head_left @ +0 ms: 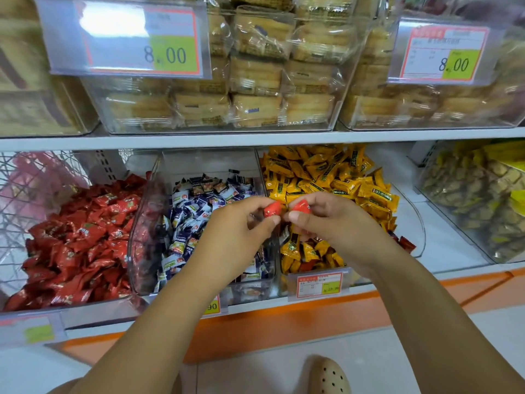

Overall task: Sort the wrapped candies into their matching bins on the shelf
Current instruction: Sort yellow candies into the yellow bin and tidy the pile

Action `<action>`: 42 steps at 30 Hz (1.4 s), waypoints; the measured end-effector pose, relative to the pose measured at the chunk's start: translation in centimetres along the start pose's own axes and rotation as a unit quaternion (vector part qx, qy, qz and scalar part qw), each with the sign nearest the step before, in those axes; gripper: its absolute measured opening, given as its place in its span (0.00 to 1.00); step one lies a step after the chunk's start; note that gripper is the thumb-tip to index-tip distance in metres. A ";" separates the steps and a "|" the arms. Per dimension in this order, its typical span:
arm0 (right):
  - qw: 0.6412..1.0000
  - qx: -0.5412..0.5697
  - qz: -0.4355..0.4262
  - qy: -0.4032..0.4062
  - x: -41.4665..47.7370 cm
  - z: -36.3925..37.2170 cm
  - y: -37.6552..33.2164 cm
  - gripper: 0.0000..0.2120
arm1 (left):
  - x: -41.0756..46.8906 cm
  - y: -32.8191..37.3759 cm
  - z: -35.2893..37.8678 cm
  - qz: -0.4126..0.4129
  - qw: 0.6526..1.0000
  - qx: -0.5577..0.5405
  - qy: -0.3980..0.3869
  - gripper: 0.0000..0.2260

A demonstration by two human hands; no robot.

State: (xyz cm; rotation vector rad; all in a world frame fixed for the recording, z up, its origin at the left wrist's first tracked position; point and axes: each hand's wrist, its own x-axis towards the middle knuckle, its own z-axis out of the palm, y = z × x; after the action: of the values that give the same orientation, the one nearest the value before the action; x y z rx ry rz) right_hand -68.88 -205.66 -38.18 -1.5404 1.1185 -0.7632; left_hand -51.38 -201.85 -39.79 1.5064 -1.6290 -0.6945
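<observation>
My left hand pinches a red wrapped candy between thumb and fingers. My right hand pinches a second red candy right beside it. Both hands hover over the divider between the middle bin of purple-and-white candies and the bin of yellow candies. A few red candies lie among the yellow ones near that bin's front. The bin of red candies stands at the left.
Clear tubs of wrapped pastries fill the upper shelf, with price tags hanging in front. A bin of yellowish snacks sits at the far right. An orange shelf edge runs below, and a beige shoe is on the floor.
</observation>
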 end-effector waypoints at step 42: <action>0.986 -0.137 -0.002 0.097 2.2 0.9 1.0 0.16 | 1.7 -0.9 -2.1 -0.199 0.940 -0.278 0.013 0.04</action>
State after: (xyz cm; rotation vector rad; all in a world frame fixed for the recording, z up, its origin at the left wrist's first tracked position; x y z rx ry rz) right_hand -67.57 -207.42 -39.52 -1.7234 1.4107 -0.8004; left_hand -49.08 -203.40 -39.11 1.4075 -0.9814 -1.2318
